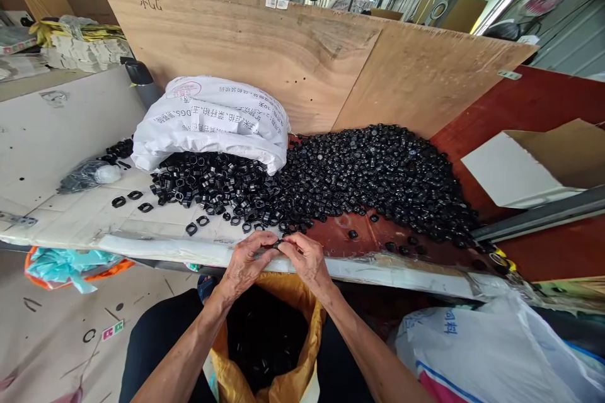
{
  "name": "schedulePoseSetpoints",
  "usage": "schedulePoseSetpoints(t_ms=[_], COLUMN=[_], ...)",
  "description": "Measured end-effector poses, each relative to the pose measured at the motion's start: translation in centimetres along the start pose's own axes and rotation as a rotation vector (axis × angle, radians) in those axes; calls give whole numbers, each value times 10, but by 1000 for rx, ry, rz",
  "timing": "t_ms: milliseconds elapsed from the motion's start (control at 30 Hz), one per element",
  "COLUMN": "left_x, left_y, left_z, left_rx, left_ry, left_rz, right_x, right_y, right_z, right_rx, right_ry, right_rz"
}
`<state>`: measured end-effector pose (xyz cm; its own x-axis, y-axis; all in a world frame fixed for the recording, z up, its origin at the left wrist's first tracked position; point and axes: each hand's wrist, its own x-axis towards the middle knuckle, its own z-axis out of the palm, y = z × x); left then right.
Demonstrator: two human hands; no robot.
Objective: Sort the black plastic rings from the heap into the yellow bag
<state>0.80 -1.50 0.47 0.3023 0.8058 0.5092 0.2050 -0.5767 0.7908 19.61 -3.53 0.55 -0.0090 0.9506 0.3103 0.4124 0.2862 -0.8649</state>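
Observation:
My left hand (249,258) and my right hand (305,258) meet above the bench's front edge. Between their fingertips they pinch a small black plastic part (277,244), mostly covered by the fingers. Beyond my hands lies a heap of black plastic rings (212,182), partly under a white printed sack (212,116). To the right spreads a larger pile of small black round parts (378,170). Below my hands, between my knees, an open yellow sack (314,327) holds many black pieces.
Wooden boards (265,50) wall off the back of the bench. An open cardboard box (524,164) sits at the right, near a metal bar (543,214). A dark bottle (142,83) stands at the back left. White bags (491,346) fill the lower right.

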Motion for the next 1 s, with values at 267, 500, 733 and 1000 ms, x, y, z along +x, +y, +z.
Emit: schedulePoseSetpoints(t_ms=[267, 500, 733, 1000], left_x=[0, -1, -3, -4], left_y=[1, 3, 0, -3], left_z=[1, 2, 1, 2], left_rx=[-13, -19, -31, -36], left_ry=[-4, -3, 20, 33], left_rz=[-13, -44, -43, -60], right_x=[-3, -5, -4, -10], right_y=[-1, -5, -8, -11], right_z=[8, 3, 2, -1], right_rx=[-89, -135, -101, -60], right_ry=[132, 43, 56, 18], right_rz=[-39, -128, -127, -176])
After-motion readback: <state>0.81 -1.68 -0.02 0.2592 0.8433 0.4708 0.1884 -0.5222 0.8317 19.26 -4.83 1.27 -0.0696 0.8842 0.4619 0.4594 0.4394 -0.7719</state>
